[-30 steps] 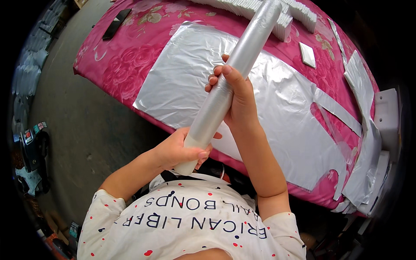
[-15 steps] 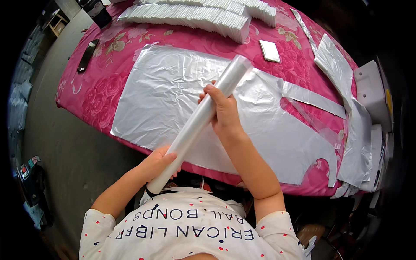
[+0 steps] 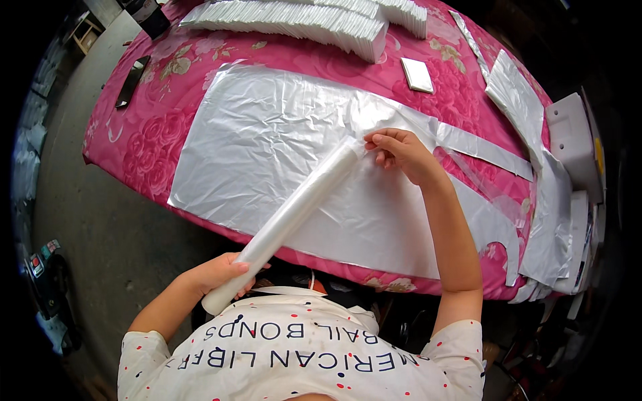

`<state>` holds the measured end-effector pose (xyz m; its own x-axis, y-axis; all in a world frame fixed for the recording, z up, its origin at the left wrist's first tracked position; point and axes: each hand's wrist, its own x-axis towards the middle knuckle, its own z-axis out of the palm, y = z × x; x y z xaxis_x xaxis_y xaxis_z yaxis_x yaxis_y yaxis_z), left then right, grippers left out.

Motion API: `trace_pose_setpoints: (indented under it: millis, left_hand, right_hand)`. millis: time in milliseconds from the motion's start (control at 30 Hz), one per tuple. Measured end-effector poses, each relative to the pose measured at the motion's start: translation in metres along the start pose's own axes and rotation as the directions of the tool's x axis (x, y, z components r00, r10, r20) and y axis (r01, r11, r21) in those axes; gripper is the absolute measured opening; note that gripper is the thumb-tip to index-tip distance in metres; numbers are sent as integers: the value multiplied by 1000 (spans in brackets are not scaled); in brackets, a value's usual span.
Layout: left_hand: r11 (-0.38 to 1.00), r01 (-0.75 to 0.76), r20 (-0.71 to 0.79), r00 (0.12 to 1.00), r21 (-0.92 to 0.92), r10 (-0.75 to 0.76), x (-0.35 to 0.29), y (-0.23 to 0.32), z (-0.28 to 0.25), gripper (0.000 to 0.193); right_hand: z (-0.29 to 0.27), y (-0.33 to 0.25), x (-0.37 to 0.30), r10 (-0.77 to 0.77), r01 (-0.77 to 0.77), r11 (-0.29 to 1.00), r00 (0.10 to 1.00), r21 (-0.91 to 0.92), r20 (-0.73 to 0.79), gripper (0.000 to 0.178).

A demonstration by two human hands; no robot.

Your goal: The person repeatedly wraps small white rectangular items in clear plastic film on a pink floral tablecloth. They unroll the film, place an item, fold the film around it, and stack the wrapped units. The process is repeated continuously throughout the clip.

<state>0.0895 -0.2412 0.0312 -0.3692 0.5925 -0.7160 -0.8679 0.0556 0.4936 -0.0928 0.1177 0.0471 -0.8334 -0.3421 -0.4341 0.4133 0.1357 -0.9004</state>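
Observation:
A long, whitish roll of plastic film (image 3: 294, 207) slants up and to the right across the table's near edge. My left hand (image 3: 227, 273) is wrapped round its lower end, close to my shirt. At the upper end, the thumb and fingertips of my right hand (image 3: 394, 150) pinch at the roll's edge, with the other fingers curled. Whether a loose flap of film is between them is too small to tell. Under the roll lies a large, flat sheet of silvery-white plastic (image 3: 261, 120), wrinkled, with strap-like strips and a rounded cutout on its right side.
A pink flowered cloth (image 3: 150, 150) covers the table. Rows of folded white packets (image 3: 287, 23) stand at the back, and a single white packet (image 3: 417, 75) lies apart. A phone (image 3: 132, 81) is at left. More silvery plastic (image 3: 548, 220) and a white box (image 3: 574, 137) are at right.
My right hand has moved from gripping the roll's middle to its upper end, its forearm swinging right. The roll has shifted down and left, with my left hand still round it.

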Motion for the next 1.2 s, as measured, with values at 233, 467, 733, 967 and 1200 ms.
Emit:
trace_pose_setpoints:
  millis: [233, 467, 733, 967, 1200]
  left_hand:
    - [995, 54, 38, 998, -82, -51, -6, -1, -2, 75]
    - [994, 83, 59, 995, -68, -79, -3, 5, 5, 76]
    - [976, 88, 5, 996, 201, -91, 9, 11, 9, 66]
    - [938, 98, 131, 980, 332, -149, -11, -1, -34, 56]
    - [545, -13, 95, 988, 838, -122, -24, 62, -29, 50]
  right_hand:
    - [15, -7, 9, 89, -71, 989, 985, -128, 148, 20]
    - [8, -3, 3, 110, -93, 990, 980, -106, 165, 17]
    - [-31, 4, -11, -120, 71, 971, 971, -227, -208, 17]
    - [-165, 32, -35, -323, 75, 905, 760, -419, -564, 17]
    - [-176, 29, -45, -335, 73, 895, 761, -439, -556, 16]
